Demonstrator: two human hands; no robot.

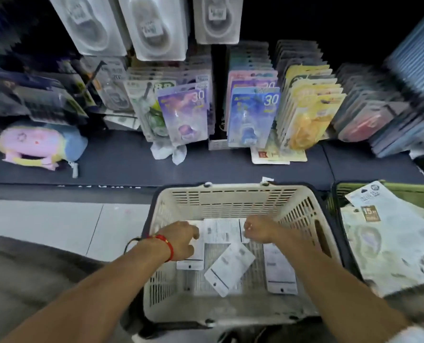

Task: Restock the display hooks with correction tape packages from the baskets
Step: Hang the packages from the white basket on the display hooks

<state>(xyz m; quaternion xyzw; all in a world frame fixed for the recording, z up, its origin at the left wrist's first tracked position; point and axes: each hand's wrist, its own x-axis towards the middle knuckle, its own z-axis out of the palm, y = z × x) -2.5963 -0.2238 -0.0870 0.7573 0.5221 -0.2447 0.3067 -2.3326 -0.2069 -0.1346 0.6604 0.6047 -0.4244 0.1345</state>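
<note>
Reaching into the cream basket, we curl our left hand and right hand over face-down packages, the loose package's long axis running one-to-seven o'clock between them.

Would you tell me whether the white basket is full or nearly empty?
Nearly empty: the white basket holds only a few packages lying flat, its floor showing between them.
</note>
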